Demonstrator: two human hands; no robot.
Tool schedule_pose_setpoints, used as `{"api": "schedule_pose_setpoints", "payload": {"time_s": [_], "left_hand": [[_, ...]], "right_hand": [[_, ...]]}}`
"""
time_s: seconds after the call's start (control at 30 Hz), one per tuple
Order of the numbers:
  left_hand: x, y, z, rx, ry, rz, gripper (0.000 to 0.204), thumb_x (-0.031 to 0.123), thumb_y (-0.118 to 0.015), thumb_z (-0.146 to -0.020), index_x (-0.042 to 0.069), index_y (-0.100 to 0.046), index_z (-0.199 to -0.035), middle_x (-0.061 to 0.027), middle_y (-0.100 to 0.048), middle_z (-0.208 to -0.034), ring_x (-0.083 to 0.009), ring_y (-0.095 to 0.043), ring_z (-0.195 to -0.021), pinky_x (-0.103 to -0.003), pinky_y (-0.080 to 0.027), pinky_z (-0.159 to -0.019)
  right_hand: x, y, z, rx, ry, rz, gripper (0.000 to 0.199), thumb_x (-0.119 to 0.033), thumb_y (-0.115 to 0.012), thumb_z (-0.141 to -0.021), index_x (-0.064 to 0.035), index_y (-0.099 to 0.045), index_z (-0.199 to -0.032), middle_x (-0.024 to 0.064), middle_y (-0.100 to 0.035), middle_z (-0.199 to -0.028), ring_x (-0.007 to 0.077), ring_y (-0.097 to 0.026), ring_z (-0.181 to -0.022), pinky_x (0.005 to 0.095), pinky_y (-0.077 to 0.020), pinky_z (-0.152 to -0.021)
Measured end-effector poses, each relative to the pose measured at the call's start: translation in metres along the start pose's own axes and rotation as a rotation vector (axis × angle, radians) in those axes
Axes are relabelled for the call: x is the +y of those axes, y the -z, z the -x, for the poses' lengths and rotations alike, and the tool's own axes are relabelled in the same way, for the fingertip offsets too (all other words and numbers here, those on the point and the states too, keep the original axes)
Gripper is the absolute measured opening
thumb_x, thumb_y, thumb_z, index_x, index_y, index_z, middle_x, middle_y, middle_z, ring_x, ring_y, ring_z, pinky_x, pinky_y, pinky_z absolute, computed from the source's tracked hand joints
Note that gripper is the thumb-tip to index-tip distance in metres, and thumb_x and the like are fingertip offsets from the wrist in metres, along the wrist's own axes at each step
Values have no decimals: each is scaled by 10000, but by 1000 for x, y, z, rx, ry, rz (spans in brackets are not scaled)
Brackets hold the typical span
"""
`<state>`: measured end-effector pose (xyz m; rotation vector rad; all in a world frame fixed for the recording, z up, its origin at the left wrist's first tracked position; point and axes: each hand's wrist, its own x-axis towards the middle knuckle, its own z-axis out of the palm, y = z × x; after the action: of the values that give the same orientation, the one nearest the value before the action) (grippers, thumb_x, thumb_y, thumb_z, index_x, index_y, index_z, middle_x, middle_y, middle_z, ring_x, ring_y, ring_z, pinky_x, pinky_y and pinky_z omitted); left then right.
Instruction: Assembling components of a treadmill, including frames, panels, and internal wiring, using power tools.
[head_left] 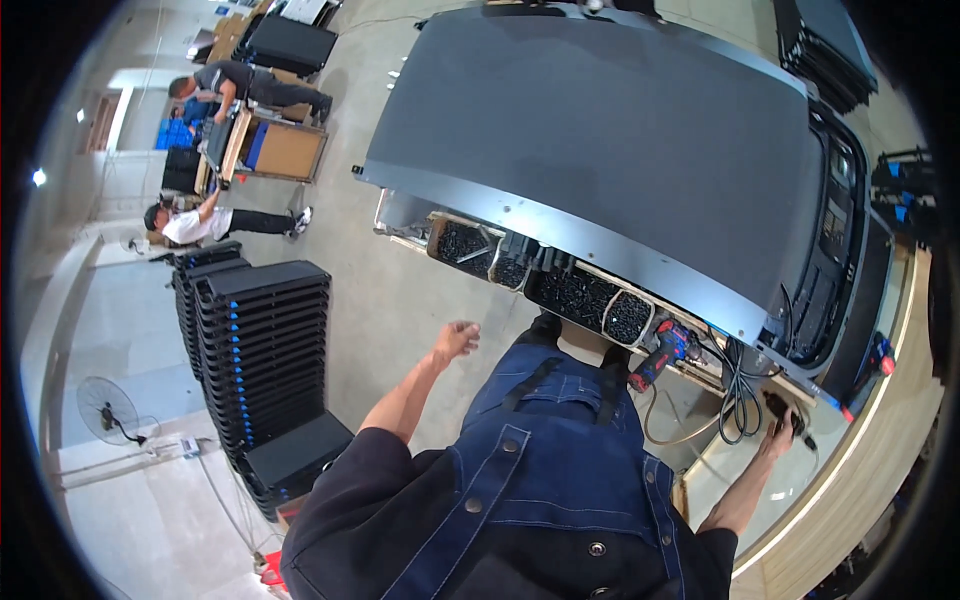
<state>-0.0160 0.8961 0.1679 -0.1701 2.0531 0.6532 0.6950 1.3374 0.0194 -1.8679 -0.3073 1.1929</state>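
Before me lies a treadmill deck [600,110] with a wide dark grey belt and silver side rails. My left hand [458,340] hangs over the floor to the left of my legs, fingers loosely bent and nothing visible in them. My right hand [782,432] reaches low at the right, below the deck's near corner, closed around a dark hand tool [776,405] whose exact kind I cannot make out. A red and blue cordless drill [662,355] rests at the near edge, beside a hanging bundle of black cable [738,400].
Bins of black screws [580,300] line the deck's near side. A wooden bench edge [860,500] curves along the right. At left stands a tall stack of black frames [265,350], with a wall fan [108,410] behind. Two people [190,225] work around a cart farther off.
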Motion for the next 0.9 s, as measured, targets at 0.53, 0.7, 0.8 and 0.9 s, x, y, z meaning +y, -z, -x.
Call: {"api": "schedule_pose_setpoints", "payload": {"time_s": [0.53,0.7,0.8,0.9], "left_hand": [[76,65,-233,364,-470,-522,202,144,-743,-818,105,-719,-1014,-189,-733,-958,-388,-693,-992,-474,-553,-829],[70,64,-250,341,-553,-478,138,101,-750,-809,54,-691,-923,-186,-735,-910,-405,-708,-922,-493,-561,-777],[52,76,-259,363,-685,-511,117,100,-736,-806,17,-675,-863,-178,-733,-872,-335,-732,-852,-445,-567,-740],[42,91,-260,226,-312,205,76,52,-671,-846,-19,-654,-864,-150,-734,-855,-243,-733,-782,-375,-580,-687]], "right_hand": [[-75,68,347,-48,226,-783,761,-488,-689,-916,150,-528,-1298,254,-670,-1173,363,-651,-1077,513,-518,-1002],[-65,-20,450,-432,241,-728,627,-319,-726,-939,60,-486,-1377,212,-640,-1283,304,-647,-1106,456,-513,-988],[-75,-76,492,-576,378,-451,410,-273,-696,-970,-50,-552,-1281,181,-649,-1255,237,-664,-1047,457,-543,-942],[-87,-155,547,-610,484,-352,597,-226,-721,-953,-95,-452,-1470,138,-623,-1229,228,-640,-957,438,-541,-946]]}}
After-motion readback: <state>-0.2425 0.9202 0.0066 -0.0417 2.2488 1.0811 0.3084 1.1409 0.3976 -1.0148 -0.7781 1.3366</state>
